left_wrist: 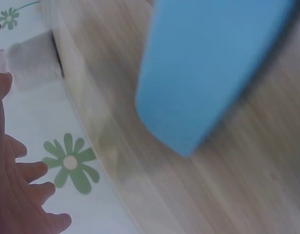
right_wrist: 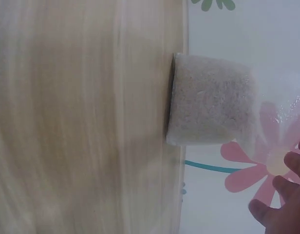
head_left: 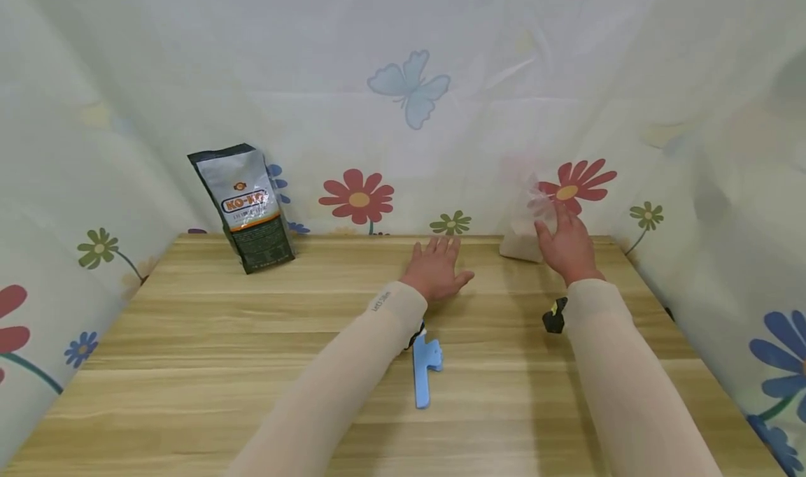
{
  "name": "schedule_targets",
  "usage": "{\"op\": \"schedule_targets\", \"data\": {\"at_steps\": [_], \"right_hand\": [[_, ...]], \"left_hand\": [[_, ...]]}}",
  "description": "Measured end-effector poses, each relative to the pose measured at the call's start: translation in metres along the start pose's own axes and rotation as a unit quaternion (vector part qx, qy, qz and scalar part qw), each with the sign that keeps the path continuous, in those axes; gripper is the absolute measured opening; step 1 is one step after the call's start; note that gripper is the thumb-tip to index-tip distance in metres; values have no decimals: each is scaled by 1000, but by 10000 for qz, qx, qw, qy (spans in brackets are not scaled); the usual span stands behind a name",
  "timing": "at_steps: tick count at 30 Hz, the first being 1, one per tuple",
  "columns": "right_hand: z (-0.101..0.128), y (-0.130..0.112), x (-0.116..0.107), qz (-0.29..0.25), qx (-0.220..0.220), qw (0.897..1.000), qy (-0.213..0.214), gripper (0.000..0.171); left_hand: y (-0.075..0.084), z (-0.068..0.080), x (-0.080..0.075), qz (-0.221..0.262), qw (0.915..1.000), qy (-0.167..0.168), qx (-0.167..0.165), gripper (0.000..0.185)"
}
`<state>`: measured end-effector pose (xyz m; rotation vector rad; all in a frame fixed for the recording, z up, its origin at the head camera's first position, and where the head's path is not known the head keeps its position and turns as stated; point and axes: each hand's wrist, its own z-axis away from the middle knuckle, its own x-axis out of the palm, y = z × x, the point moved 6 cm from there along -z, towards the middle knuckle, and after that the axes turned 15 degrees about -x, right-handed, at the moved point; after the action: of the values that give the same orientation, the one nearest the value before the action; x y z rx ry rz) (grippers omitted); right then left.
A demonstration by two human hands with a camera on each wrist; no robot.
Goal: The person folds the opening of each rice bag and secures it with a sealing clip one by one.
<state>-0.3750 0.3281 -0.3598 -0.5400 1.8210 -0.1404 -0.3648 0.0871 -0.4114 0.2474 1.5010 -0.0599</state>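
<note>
A clear plastic bag (head_left: 521,245) with pale, grainy contents stands at the back right of the table; in the right wrist view the bag (right_wrist: 211,100) has a blocky filled base and a loose see-through top. My right hand (head_left: 569,248) reaches beside its upper part, fingers spread and holding nothing. Left of the bag, my left hand (head_left: 436,268) is held out flat near the table's back edge, fingers apart. Below that wrist lies a light blue bag clip (head_left: 421,375), which looms large as a blue clip (left_wrist: 203,73) in the left wrist view.
A dark green and silver KO-KO packet (head_left: 242,208) stands at the back left, leaning toward the flowered sheet (head_left: 478,148) behind the wooden table (head_left: 208,351). More of this sheet hangs along both sides.
</note>
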Motion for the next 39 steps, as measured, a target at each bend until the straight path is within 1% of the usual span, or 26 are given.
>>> {"op": "schedule_targets", "data": {"at_steps": [5, 9, 12, 17, 19, 24, 27, 29, 33, 35, 39], "right_hand": [[-1, 5, 2, -224, 53, 9996, -175, 71], [-2, 7, 3, -303, 133, 9993, -168, 68], [-1, 8, 0, -326, 121, 9994, 66, 63], [4, 6, -8, -222, -72, 9980, 586, 53], [7, 5, -8, -192, -96, 9974, 682, 48], [18, 8, -2, -410, -100, 9933, 1074, 32], [25, 9, 1, -599, -137, 9883, 1395, 27], [30, 9, 3, -751, -172, 9853, 1526, 25], [37, 10, 8, -965, -235, 9808, 1677, 22], [40, 10, 9, -987, -257, 9796, 1729, 20], [45, 10, 9, -1058, -281, 9794, 1696, 16]], "left_hand": [[11, 3, -1, 54, 10000, -76, 36, 78], [15, 1, 0, 90, 9999, -79, 31, 78], [17, 0, 2, 77, 9999, -89, 46, 78], [20, 0, 5, 88, 9998, -132, 84, 78], [22, 0, 5, 121, 9998, -125, 109, 78], [26, -1, 4, 206, 9997, -20, 139, 78], [31, -1, 1, 327, 9992, -25, 215, 78], [33, 0, -1, 383, 9989, -34, 272, 78], [37, 1, -4, 580, 9978, -54, 331, 75], [41, 1, -7, 645, 9971, -35, 399, 74], [51, 2, -14, 820, 9951, 48, 543, 69]]}}
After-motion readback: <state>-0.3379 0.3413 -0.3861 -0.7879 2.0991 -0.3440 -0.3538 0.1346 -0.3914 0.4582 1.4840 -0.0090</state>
